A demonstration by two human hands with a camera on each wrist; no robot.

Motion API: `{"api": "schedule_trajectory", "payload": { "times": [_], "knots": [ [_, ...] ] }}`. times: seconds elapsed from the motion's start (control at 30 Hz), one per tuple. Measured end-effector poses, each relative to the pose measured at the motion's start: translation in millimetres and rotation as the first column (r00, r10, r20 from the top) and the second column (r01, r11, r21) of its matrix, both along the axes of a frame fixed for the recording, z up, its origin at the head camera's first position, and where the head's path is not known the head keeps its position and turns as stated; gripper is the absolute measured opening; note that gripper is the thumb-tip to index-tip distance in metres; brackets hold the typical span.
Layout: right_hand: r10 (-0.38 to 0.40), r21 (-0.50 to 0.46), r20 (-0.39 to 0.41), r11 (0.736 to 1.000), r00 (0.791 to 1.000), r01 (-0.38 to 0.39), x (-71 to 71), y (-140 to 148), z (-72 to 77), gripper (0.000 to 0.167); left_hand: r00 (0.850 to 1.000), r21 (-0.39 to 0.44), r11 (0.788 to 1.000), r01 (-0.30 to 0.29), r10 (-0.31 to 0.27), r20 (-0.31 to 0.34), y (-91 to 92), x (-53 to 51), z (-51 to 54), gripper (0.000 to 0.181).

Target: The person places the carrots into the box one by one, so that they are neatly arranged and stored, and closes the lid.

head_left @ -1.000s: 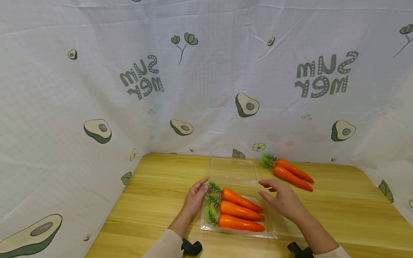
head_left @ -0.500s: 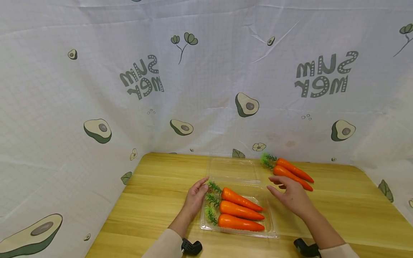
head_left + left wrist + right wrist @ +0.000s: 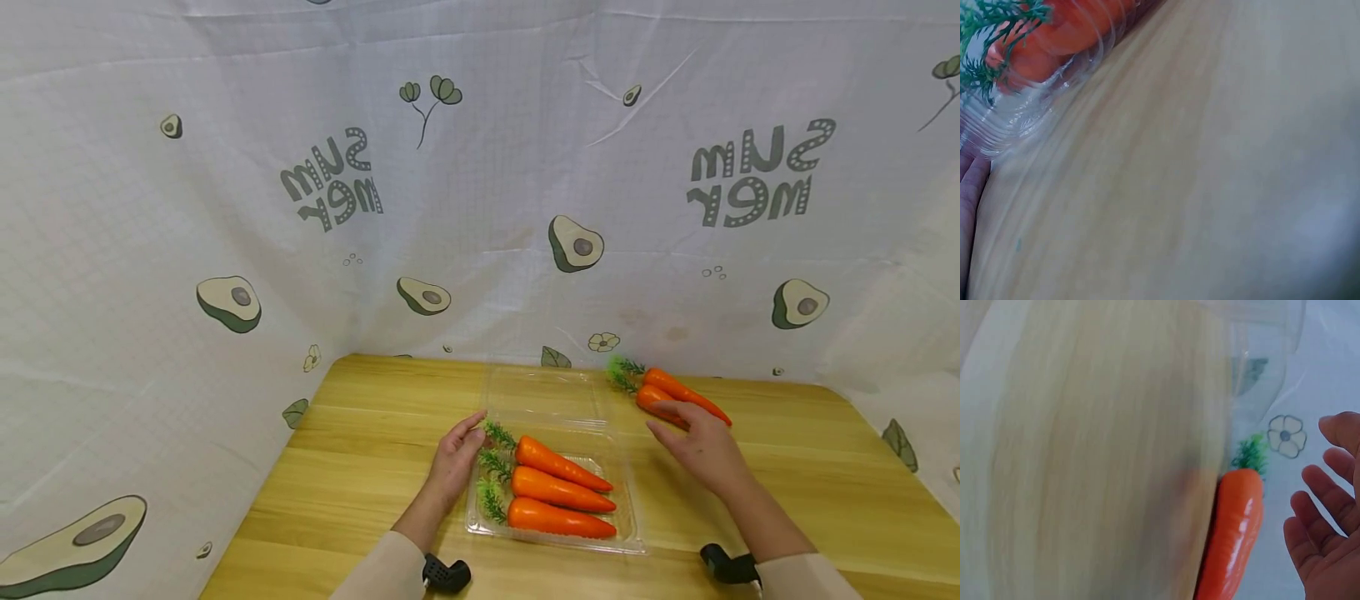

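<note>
A clear plastic clamshell box [image 3: 637,533] lies with its lid [image 3: 543,392] folded back. Inside, three orange carrots [image 3: 562,489] with green leafy tops lie side by side. My left hand [image 3: 452,458] rests against the box's left side, its fingers [image 3: 972,181] fairly straight by the clear wall in the left wrist view. My right hand [image 3: 705,446], fingers spread and holding nothing, hovers right of the box. It partly covers the nearer of two loose carrots, the front carrot [image 3: 651,397]; the rear carrot [image 3: 686,393] lies just behind. One loose carrot [image 3: 1235,531] shows beside the right fingers in the right wrist view.
The wooden table [image 3: 360,467] extends on both sides of the box. A white cloth [image 3: 480,200] printed with avocados and flowers hangs behind and at the sides. Black wrist devices [image 3: 447,575] sit near both sleeves.
My right hand has moved away from the box, rightward and slightly back, to the loose carrots. The left hand and the carrots have stayed in place.
</note>
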State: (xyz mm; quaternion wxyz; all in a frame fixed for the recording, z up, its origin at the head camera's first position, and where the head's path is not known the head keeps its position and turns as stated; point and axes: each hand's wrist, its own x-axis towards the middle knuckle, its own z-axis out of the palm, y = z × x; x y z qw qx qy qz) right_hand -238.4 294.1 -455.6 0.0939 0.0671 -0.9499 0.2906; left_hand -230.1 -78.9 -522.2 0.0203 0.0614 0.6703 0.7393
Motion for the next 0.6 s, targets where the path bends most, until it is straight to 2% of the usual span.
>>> {"api": "schedule_trajectory", "payload": {
  "times": [0.17,0.37,0.43,0.6],
  "knots": [
    [-0.028,0.020,0.041,0.999,0.999,0.027,-11.7,16.1,-9.3,0.047,1.000,0.003,1.000,-0.001,0.001,0.000,-0.2,0.6,0.2,0.047],
    [-0.071,0.032,0.145,0.997,0.987,0.067,-22.6,37.4,-16.4,0.060,1.000,-0.010,1.000,0.003,-0.003,0.000,0.2,0.7,0.1,0.047],
    [-0.072,0.039,0.153,0.997,0.986,0.067,-25.8,44.4,-18.7,0.062,1.000,-0.012,1.000,0.006,-0.006,-0.004,0.1,0.6,0.1,0.047],
    [-0.034,0.079,0.114,0.997,0.993,0.025,-33.4,56.2,-24.1,0.054,1.000,-0.011,1.000,0.010,-0.010,-0.004,-0.7,0.7,0.1,0.048]
  ]
}}
